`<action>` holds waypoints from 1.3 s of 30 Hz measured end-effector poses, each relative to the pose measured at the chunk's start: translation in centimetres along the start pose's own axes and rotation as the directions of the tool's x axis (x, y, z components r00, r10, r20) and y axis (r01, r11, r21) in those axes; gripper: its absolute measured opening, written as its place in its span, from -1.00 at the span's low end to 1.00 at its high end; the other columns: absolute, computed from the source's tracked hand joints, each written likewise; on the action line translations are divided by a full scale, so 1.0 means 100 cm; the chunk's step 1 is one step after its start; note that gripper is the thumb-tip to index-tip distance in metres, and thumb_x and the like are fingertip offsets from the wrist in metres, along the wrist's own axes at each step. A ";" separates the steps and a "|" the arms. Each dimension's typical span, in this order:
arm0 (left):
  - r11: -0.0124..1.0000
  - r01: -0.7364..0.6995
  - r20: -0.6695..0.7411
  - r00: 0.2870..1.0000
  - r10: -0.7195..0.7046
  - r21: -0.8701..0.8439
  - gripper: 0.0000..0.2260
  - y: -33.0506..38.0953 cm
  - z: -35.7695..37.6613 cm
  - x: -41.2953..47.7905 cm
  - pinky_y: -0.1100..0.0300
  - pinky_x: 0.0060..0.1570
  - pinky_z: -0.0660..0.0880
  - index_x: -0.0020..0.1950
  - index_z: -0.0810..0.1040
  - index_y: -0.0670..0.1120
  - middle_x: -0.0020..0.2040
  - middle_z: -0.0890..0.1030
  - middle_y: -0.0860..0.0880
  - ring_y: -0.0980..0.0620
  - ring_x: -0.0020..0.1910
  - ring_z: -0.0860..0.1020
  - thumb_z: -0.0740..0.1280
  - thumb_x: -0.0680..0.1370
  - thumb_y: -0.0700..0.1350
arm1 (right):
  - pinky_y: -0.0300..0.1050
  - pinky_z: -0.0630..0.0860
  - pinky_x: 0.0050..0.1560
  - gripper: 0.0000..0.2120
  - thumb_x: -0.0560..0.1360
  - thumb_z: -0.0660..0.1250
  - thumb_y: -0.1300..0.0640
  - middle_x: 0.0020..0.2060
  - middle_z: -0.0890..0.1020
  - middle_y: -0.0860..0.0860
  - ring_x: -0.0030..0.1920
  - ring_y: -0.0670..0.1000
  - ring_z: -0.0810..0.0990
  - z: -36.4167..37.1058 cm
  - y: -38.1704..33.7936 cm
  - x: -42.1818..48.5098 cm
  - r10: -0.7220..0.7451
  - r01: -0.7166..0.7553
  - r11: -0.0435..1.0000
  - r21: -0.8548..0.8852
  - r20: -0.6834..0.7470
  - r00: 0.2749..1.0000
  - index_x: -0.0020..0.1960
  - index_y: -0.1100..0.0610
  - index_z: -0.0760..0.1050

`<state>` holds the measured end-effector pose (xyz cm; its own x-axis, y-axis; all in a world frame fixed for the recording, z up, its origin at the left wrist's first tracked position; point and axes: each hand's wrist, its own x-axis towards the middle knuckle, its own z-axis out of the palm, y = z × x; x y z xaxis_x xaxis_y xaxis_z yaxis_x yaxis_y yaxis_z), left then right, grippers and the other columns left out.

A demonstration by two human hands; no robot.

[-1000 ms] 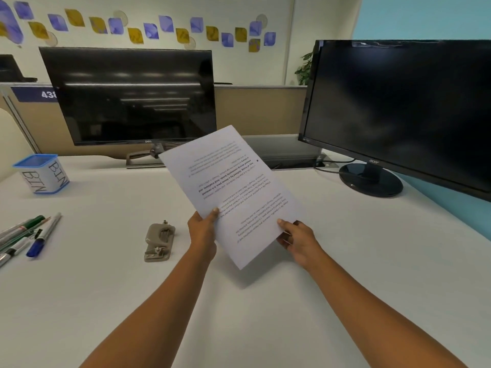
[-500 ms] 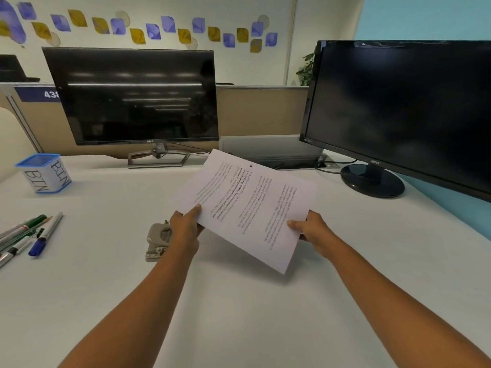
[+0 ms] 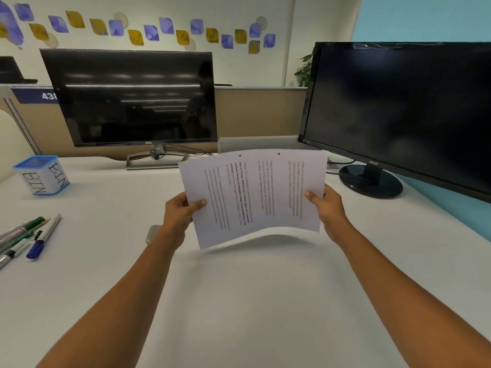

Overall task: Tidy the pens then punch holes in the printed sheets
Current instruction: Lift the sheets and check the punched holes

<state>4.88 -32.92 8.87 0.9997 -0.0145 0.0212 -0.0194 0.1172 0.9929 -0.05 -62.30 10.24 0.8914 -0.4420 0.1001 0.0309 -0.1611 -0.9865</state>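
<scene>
Both hands hold the printed sheets (image 3: 255, 192) above the tabletop (image 3: 265, 301), landscape, text running sideways. Left hand (image 3: 178, 216) pinches the left edge, thumb on top and the other fingers hidden beneath; right hand (image 3: 325, 205) pinches the right edge likewise. The paper bows upward in the middle, its near edge off the surface. Two small round holes show near the far edge, so punching appears done for at least the top sheet; how many sheets are in the stack cannot be told. Hole punch (image 3: 152, 233) lies just left of the left wrist, mostly hidden behind it. Pens (image 3: 25, 240) lie loose in a cluster at the tabletop's left edge, well apart from the blue bin (image 3: 42, 175) at far left. Judged: the tidying step looks undone despite coming first in the task. Room: broad bare surface near and under the forearms. Far side is bounded by the left monitor (image 3: 132, 96) and its stand, right side by the right monitor (image 3: 398, 110) and its round base (image 3: 370, 181), near the sheet's right corner.
</scene>
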 end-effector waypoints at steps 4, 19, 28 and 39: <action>0.991 -0.136 -0.040 0.990 0.135 -0.004 -0.86 0.019 0.005 0.005 0.24 -0.28 0.57 -0.06 0.57 -0.03 -0.10 0.65 0.06 0.06 -0.19 0.63 0.35 0.48 -0.26 | 0.00 0.49 -0.02 -0.76 0.55 0.24 0.15 0.04 0.57 0.00 0.03 0.08 0.53 -0.001 -0.012 0.003 -0.052 0.053 0.998 0.035 -0.029 0.998 0.21 0.05 0.45; 0.993 -0.094 -0.057 0.994 0.098 0.066 -0.88 0.006 0.009 0.000 0.11 -0.15 0.53 0.03 0.54 -0.10 -0.02 0.61 -0.07 -0.08 -0.14 0.58 0.34 0.50 -0.22 | -0.02 0.49 0.04 -0.69 0.51 0.30 0.20 0.09 0.58 0.06 0.06 0.08 0.54 0.005 0.007 -0.007 0.020 -0.021 0.997 0.073 0.016 1.000 0.25 0.15 0.45; 0.998 0.020 -0.007 1.000 -0.019 0.061 -0.89 -0.010 0.003 -0.004 0.15 -0.21 0.51 0.04 0.54 -0.10 -0.12 0.62 0.02 -0.01 -0.15 0.58 0.31 0.53 -0.19 | -0.02 0.48 0.09 -0.68 0.52 0.30 0.19 0.17 0.57 0.11 0.09 0.10 0.53 0.004 0.025 -0.008 0.050 -0.052 0.996 -0.072 -0.027 0.998 0.26 0.16 0.43; 0.997 0.075 -0.077 0.994 -0.076 -0.009 -0.81 -0.011 0.010 -0.005 0.15 -0.20 0.52 0.13 0.53 -0.21 0.01 0.60 -0.11 0.01 -0.19 0.59 0.30 0.53 -0.25 | -0.07 0.45 -0.01 -0.71 0.46 0.36 0.24 0.12 0.48 0.20 0.06 0.18 0.53 0.016 0.044 -0.019 0.043 -0.083 0.932 -0.354 -0.118 0.992 0.10 0.24 0.32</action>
<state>4.41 -34.06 7.92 0.9966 0.0534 -0.0631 0.0560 0.1244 0.9906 -0.89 -60.79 5.46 0.8323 -0.5496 0.0719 -0.2049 -0.4256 -0.8814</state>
